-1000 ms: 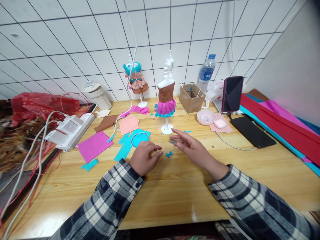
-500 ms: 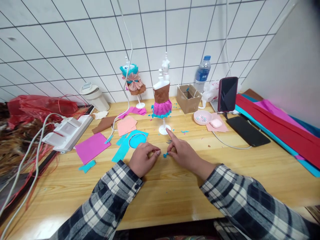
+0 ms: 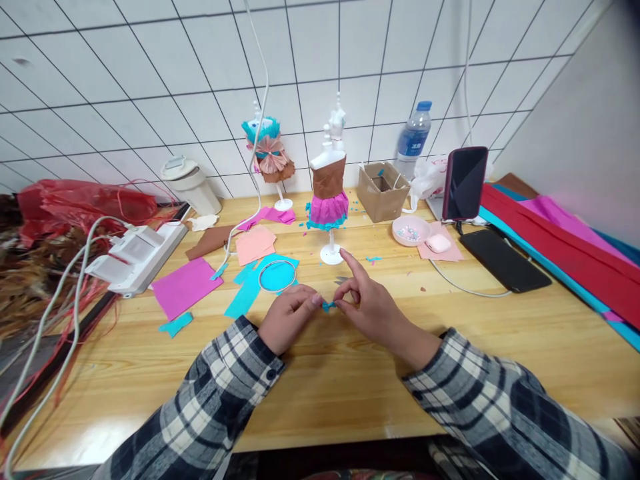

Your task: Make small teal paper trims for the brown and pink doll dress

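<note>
A small twisted piece of blue crepe paper (image 3: 328, 306) is stretched between my hands just above the table. My left hand (image 3: 290, 316) pinches its left end between thumb and finger. At the other end, the thumb and a finger of my right hand (image 3: 373, 308) grip it, while the index finger points up and away. Grey metal tips (image 3: 342, 279), like scissors, show partly behind my right hand. Beyond stands a small white mannequin (image 3: 329, 175) in a brown top and pink skirt with blue trim. Left of my hands, a thin ring (image 3: 278, 276) lies on blue paper (image 3: 243, 300).
Pink paper (image 3: 187, 288) and a power strip (image 3: 135, 259) lie left. A second dressed mannequin (image 3: 271, 154), a cardboard box (image 3: 383, 193) and a water bottle (image 3: 415, 139) stand along the wall. A bead dish (image 3: 411, 231), phones (image 3: 505, 260) and folded paper (image 3: 565, 253) are right.
My left thumb and finger have closed on the left end of the blue paper, which only my right hand held before. The view has shifted slightly.
</note>
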Motion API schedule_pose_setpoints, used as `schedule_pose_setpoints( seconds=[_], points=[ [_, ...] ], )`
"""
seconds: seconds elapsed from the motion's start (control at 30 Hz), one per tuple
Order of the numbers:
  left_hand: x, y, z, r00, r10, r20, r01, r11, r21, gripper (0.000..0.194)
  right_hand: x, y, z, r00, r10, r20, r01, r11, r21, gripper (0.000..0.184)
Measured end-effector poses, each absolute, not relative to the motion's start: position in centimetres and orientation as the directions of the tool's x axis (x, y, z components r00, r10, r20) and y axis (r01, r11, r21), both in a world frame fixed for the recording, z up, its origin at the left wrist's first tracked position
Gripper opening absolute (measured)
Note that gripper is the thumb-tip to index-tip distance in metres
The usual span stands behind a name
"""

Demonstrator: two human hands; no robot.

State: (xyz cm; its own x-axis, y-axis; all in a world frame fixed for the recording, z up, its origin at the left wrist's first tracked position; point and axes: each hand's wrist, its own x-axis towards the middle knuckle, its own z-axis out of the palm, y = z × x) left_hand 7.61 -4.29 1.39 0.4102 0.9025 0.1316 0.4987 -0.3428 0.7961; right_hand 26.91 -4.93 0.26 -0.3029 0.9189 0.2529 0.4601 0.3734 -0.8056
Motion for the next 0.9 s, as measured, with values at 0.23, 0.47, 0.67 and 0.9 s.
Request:
schedule_pose_setpoints(
  seconds=[0.23, 0.47, 0.67, 0.9],
  points=[
    [7.5, -4.4, 1.1, 0.379, 0.912, 0.156, 0.541, -0.355, 0.763, 0.017, 27.1, -5.1, 0.5, -0.308, 0.89, 0.337, 0.456, 0.449, -0.769, 0.081],
    [7.3, -4.3, 0.9, 0.344, 0.936, 0.073, 0.531, -0.258, 0.807, 0.016, 27.3, -5.1, 0.9, -0.392, 0.797, 0.459, 0.392, 0.596, -0.701, 0.006],
    [7.5, -4.4, 0.9, 0.353, 0.927, 0.131, 0.559, -0.32, 0.765, 0.016, 27.1, -5.2, 0.8, -0.351, 0.817, 0.458, 0.43, 0.575, -0.696, 0.006],
    [6.9, -4.8, 1.9, 0.489, 0.728, 0.481, 0.664, -0.668, 0.336, 0.011, 27.5, -5.1, 1.4, -0.273, 0.842, 0.465, 0.321, 0.535, -0.781, 0.017]
  ],
)
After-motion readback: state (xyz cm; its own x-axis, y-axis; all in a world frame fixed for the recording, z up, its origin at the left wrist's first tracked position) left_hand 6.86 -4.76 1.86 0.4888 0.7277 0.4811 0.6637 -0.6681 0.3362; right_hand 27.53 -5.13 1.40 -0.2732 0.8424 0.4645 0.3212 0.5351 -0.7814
